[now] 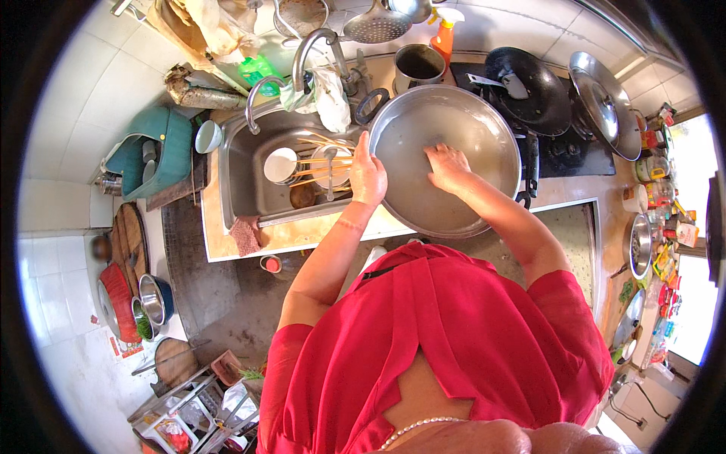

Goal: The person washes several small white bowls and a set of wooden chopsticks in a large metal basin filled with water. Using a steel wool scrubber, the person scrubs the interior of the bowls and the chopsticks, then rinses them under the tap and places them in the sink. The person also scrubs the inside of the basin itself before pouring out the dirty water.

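A large round steel basin or pan with dark loop handles stands at the counter's edge, right of the sink, with some liquid in it. My left hand is on its left rim, thumb up and fingers around the edge. Inside the basin, my right hand reaches down with fingertips at the bottom; it holds nothing that I can see. The steel sink holds a white bowl, another bowl with wooden chopsticks across it, a metal spoon and a brown round thing.
Behind the basin are a steel pot and an orange spray bottle. A black wok with a spatula sits on the stove at right, beside a large lid. The faucet arches over the sink. A pink cloth hangs at the counter's edge.
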The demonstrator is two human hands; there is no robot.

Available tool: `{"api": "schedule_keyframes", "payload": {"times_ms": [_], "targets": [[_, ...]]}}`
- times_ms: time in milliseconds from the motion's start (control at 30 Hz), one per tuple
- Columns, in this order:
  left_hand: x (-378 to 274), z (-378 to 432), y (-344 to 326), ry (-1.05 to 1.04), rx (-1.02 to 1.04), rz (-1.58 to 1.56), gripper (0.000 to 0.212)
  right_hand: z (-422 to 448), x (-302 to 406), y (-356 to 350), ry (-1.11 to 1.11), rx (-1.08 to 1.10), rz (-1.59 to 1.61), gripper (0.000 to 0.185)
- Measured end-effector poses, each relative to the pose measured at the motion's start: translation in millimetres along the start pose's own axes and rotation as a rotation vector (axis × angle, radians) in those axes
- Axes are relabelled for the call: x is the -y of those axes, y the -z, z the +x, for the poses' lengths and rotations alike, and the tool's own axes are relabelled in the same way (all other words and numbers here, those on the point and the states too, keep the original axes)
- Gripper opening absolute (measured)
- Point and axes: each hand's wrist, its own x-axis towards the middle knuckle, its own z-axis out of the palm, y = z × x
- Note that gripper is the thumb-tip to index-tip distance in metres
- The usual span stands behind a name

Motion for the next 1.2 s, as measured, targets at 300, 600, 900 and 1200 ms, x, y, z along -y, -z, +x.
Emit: {"api": "schedule_keyframes", "payload": {"times_ms": [300, 600, 900, 1200], "targets": [[5, -2, 0, 0.032, 0.003, -0.036, 0.051, -27, -10, 81, 0.034, -0.190, 0.535, 0.021], [3, 2, -1, 0.012, 0.027, -0.045, 0.050, -40, -46, 58, -0.042, -0.236, 0.636, 0.013], [0, -1, 2, 0.045, 0.057, -0.032, 0.051, -57, -53, 65, -0.114, -0.165, 0.611, 0.030], [-1, 0, 3, 0.005, 0.052, 0.012, 0.053, -62, -73, 49, -0.058, -0.472, 0.247, 0.027]]}}
